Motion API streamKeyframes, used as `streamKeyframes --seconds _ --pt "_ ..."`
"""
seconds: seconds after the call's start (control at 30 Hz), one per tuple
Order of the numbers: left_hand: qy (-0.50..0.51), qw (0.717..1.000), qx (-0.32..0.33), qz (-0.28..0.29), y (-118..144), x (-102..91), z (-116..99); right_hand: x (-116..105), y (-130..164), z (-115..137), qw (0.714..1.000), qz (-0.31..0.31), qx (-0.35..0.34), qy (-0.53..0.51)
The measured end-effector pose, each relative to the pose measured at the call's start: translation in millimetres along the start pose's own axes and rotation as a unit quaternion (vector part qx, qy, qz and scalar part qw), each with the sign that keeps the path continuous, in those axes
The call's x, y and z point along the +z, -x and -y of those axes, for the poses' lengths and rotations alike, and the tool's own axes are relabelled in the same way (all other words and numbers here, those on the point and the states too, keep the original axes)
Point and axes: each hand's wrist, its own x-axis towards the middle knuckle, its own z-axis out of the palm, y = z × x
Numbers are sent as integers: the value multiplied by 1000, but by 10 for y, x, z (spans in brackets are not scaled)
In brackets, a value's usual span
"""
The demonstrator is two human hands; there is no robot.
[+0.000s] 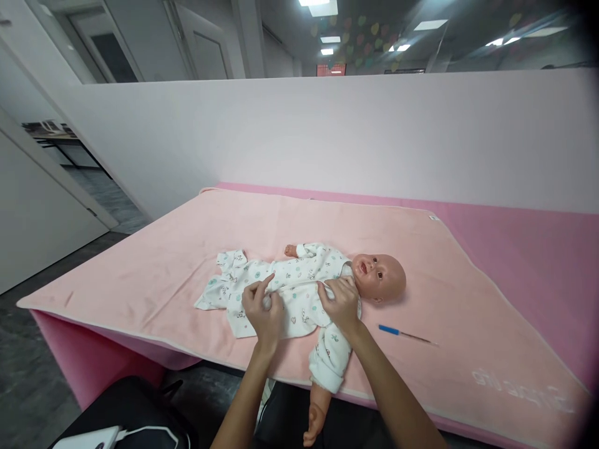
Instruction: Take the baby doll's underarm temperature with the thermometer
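Observation:
A baby doll lies on its back, head to the right, dressed in a white printed shirt and matching bottoms. My left hand rests on the lower shirt, index finger extended and the other fingers curled, with white cloth showing between finger and thumb. Near the neck, my right hand is closed on the shirt's upper front; its fingertips are partly hidden. One doll arm reaches over the near table edge from a wide sleeve. The other arm lies out on the far side.
A pink blanket covers much of the pink table. A thin tool with a blue handle lies right of the doll. A white wall stands behind. A white device with a cable sits on a black surface at lower left.

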Motion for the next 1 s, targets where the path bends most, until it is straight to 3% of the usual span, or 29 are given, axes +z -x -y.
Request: streamKeyframes --seconds 0.07,0.17,0.27,0.33,0.43,0.57,0.63,0.73,0.87,1.0 --pt "23 999 30 25 -144 58 -87 -37 -26 37 1000 -8 -9 20" --pt "114 975 77 174 -389 254 -283 -179 -64 132 998 -15 -30 45" --pt "184 901 84 384 -530 504 -446 -436 5 162 998 -24 -2 49" --pt "169 854 92 483 -538 626 -496 -660 154 68 997 -32 46 54" --pt "117 828 113 536 -492 695 -506 -1024 517 -258 984 -32 131 117" --pt "104 818 114 555 -507 717 -481 -1395 1044 -734 955 64 202 208" --pt "124 809 68 570 -560 763 -437 -1482 1227 -860 949 84 210 219" --pt "215 771 -108 589 -648 845 -309 -1521 1342 -889 950 82 213 211" --pt "384 665 -372 521 -732 872 -144 -1579 1200 -717 943 112 252 184" --pt "458 568 -479 488 -781 826 -102 -1691 758 -367 934 111 292 175"
